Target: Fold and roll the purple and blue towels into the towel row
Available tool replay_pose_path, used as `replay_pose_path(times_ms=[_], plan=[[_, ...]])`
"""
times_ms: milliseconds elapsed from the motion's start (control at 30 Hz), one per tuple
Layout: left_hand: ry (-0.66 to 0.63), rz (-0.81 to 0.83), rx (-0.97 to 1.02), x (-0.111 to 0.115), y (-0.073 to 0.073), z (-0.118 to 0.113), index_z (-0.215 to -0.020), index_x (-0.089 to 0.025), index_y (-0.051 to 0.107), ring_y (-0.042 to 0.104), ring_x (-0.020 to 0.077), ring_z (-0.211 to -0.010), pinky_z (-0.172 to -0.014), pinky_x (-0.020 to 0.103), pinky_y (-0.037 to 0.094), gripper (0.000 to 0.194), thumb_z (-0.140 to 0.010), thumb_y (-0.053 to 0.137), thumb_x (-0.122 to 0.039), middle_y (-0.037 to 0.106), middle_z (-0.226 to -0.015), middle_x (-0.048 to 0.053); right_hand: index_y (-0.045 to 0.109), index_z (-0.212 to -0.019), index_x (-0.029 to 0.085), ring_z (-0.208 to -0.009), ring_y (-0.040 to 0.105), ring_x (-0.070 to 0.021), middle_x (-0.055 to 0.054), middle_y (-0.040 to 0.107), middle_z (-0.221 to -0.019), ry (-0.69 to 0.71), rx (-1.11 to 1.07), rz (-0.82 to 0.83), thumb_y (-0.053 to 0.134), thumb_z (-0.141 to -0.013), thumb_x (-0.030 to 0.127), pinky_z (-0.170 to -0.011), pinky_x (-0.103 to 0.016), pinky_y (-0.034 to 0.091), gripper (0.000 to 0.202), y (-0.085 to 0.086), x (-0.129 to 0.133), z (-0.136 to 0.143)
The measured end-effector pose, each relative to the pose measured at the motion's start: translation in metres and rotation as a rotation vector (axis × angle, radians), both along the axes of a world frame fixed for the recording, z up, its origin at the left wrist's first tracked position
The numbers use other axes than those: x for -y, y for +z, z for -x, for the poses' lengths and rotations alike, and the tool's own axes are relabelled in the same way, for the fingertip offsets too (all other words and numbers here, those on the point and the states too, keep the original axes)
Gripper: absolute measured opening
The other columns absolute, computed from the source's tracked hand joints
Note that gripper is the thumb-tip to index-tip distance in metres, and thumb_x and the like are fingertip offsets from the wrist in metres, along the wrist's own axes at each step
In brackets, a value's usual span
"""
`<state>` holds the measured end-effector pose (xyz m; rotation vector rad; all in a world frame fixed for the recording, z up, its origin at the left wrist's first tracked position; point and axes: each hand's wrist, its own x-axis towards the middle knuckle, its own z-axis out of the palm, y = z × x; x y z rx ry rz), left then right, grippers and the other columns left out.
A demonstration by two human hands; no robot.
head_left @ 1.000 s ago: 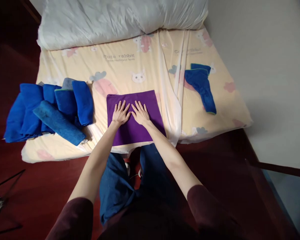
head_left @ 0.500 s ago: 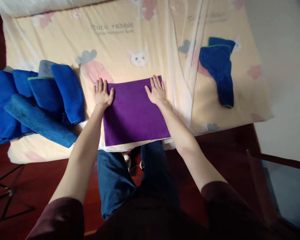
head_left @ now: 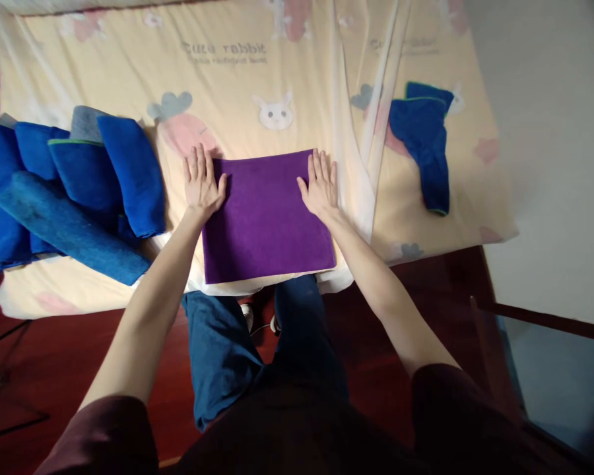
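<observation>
A purple cloth (head_left: 270, 218) lies flat as a rectangle near the front edge of the bed, straight in front of me. My left hand (head_left: 202, 185) rests palm down over its far left corner, fingers stretched out and thumb apart. On the far right corner lies my right hand (head_left: 321, 185), also flat with its fingers extended. Neither hand grips the fabric. The palms hide parts of the cloth's two side edges.
Several blue cloths (head_left: 84, 178), folded or rolled, are heaped at the left. A crumpled blue cloth with green edging (head_left: 426, 152) lies to the right. The bed sheet (head_left: 277, 79) has rabbit and carrot prints. A black metal stand (head_left: 0, 382) is at lower left.
My right hand has slid slightly right, out to the cloth's right edge. My left hand stays at the left edge, still flat. The view has shifted a little.
</observation>
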<state>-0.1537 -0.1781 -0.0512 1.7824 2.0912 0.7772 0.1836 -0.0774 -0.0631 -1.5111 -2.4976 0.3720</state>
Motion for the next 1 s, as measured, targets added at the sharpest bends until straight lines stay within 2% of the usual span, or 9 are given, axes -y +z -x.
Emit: replay_pose_path(times_ms=[133,267,400,467,567,633,700,833,1000], plan=[[-0.087,0.066,-0.01,0.036,-0.006,-0.007,-0.172,-0.013,0.033,0.006,0.0311,-0.169,-0.139,0.05,-0.002,0.087,-0.105,0.038,-0.069,0.021,-0.18,0.013,0.014,-0.176,0.018,-0.172,0.005,-0.0273,-0.008,0.013,-0.183,0.085,-0.018,0.089,0.028,-0.111,0.047,-0.14,-0.062,0.001,0.072,0.003,0.047,-0.025],[-0.024,0.094,-0.007,0.048,-0.016,-0.002,-0.172,-0.012,0.033,0.007,0.032,-0.169,-0.138,0.054,-0.003,0.085,-0.106,0.039,-0.066,0.022,-0.18,0.014,0.013,-0.176,0.019,-0.172,0.006,-0.0281,-0.007,0.013,-0.183,0.046,-0.061,0.126,0.027,-0.111,0.047,-0.139,-0.065,0.001,0.071,-0.001,0.051,-0.033],[-0.032,0.095,-0.034,0.065,-0.001,-0.018,-0.171,-0.01,0.034,0.006,0.033,-0.169,-0.138,0.055,-0.005,0.084,-0.106,0.039,-0.064,0.021,-0.18,0.014,0.013,-0.176,0.015,-0.172,0.003,-0.0313,-0.01,0.012,-0.183,0.016,-0.079,0.127,0.033,-0.111,0.042,-0.138,-0.067,-0.003,0.073,0.013,0.06,-0.026],[-0.107,0.103,-0.057,0.096,0.008,-0.036,-0.172,-0.013,0.034,0.006,0.0327,-0.169,-0.138,0.055,-0.004,0.081,-0.106,0.039,-0.06,0.019,-0.18,0.012,0.014,-0.175,0.013,-0.172,0.001,-0.0335,-0.011,0.012,-0.183,0.043,-0.086,0.128,0.039,-0.109,0.042,-0.139,-0.068,-0.003,0.076,0.024,0.086,-0.028],[-0.284,0.152,-0.054,0.165,0.011,-0.06,-0.172,-0.022,0.035,0.012,0.0313,-0.168,-0.14,0.053,0.004,0.073,-0.107,0.04,-0.053,0.021,-0.18,0.005,0.018,-0.175,0.017,-0.172,0.006,-0.0332,-0.006,0.016,-0.182,0.19,-0.07,0.217,0.045,-0.107,0.041,-0.141,-0.064,0.0,0.077,0.032,0.138,-0.045],[-0.292,0.179,-0.057,0.206,0.009,-0.066,-0.172,-0.025,0.036,0.015,0.0309,-0.168,-0.14,0.053,0.006,0.071,-0.107,0.042,-0.051,0.021,-0.18,0.004,0.021,-0.175,0.02,-0.171,0.01,-0.0317,-0.003,0.018,-0.182,0.237,-0.05,0.271,0.045,-0.107,0.041,-0.143,-0.061,0.002,0.075,0.031,0.167,-0.061],[-0.249,0.196,-0.068,0.23,0.004,-0.066,-0.173,-0.025,0.035,0.016,0.0311,-0.168,-0.14,0.053,0.006,0.071,-0.106,0.043,-0.05,0.02,-0.18,0.004,0.022,-0.175,0.02,-0.171,0.011,-0.0309,-0.003,0.016,-0.182,0.223,-0.034,0.274,0.043,-0.107,0.04,-0.143,-0.06,0.002,0.074,0.027,0.182,-0.074],[-0.243,0.188,-0.06,0.235,-0.002,-0.06,-0.171,-0.021,0.038,0.017,0.0314,-0.168,-0.139,0.054,0.007,0.075,-0.105,0.044,-0.056,0.023,-0.179,0.007,0.024,-0.174,0.015,-0.171,0.013,-0.0281,-0.007,0.017,-0.182,0.225,-0.024,0.229,0.04,-0.108,0.042,-0.143,-0.058,0.002,0.073,0.021,0.183,-0.079],[-0.312,0.155,-0.052,0.228,0.001,-0.048,-0.169,-0.015,0.041,0.017,0.033,-0.168,-0.138,0.055,0.008,0.091,-0.097,0.051,-0.071,0.024,-0.178,0.014,0.027,-0.173,0.015,-0.171,0.013,-0.0263,-0.009,0.019,-0.181,0.265,-0.041,0.216,0.046,-0.106,0.043,-0.142,-0.058,0.004,0.075,0.03,0.179,-0.078]])
